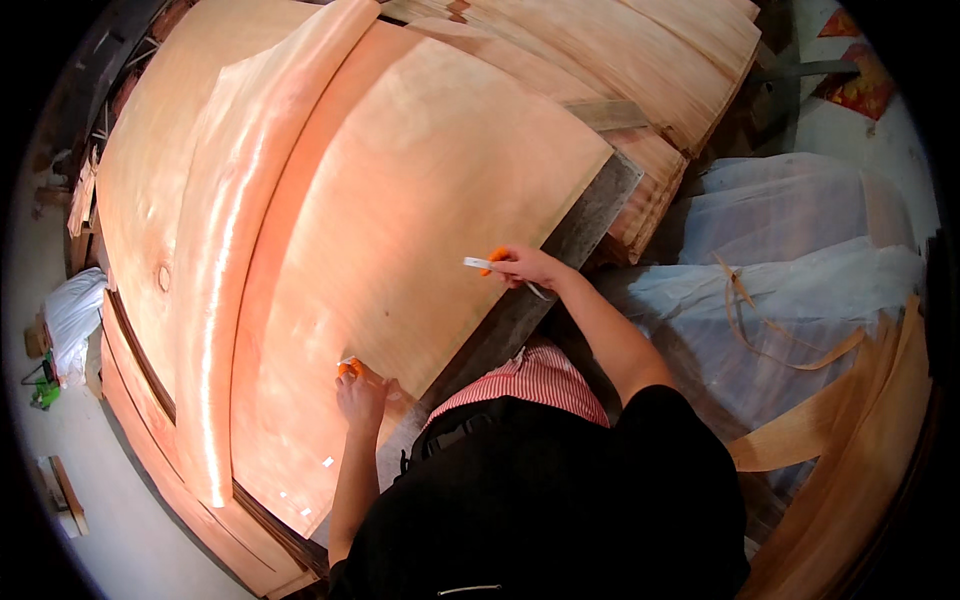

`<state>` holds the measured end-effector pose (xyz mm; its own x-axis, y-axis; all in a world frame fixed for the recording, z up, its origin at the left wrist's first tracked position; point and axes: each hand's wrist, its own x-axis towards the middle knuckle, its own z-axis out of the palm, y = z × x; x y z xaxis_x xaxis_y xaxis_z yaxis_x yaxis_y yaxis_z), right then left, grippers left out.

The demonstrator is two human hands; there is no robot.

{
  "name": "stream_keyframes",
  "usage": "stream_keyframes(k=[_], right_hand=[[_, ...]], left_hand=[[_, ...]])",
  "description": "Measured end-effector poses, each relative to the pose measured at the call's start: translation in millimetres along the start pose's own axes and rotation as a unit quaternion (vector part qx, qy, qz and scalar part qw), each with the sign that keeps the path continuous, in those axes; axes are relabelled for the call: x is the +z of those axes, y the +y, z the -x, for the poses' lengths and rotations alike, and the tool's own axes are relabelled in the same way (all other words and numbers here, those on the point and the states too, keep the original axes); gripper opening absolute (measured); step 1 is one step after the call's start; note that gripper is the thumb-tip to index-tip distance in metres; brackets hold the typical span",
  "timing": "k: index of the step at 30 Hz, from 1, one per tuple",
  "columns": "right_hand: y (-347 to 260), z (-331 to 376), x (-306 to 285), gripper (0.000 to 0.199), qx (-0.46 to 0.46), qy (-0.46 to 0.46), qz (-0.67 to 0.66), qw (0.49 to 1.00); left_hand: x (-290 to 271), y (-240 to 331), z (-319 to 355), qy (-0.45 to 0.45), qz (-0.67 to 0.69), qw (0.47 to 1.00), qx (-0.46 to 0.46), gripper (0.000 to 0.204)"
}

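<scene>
Left hand (362, 398): fingertips pinched at the sheet, orange at their ends; whether anything is grasped cannot be told. Right hand (527, 267): at 2 o'clock from the left, gripping a small white strip (476, 262). Flat veneer sheet (400, 200): beneath both hands, spreading toward 11 o'clock. Curled veneer sheet (215, 270): at 9 to 10 o'clock from the hands, long axis 1 to 7 o'clock, left hand nearer. Veneer stack (630, 50): beyond, 1 o'clock.

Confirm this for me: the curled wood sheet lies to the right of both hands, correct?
The side is wrong: the head view shows the curled wood sheet to the left of both the left hand and the right hand.
</scene>
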<state>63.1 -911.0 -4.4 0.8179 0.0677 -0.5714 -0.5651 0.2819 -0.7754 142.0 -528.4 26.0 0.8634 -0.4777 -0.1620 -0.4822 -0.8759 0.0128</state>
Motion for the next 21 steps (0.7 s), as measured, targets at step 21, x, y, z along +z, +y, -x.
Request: stream_keyframes(k=[21], right_hand=[[-54,5,-146,0.018,0.033,0.117,0.395,0.911]], left_hand=[[-31,-6,-14,-0.044,0.111,0.991,-0.067,0.042]])
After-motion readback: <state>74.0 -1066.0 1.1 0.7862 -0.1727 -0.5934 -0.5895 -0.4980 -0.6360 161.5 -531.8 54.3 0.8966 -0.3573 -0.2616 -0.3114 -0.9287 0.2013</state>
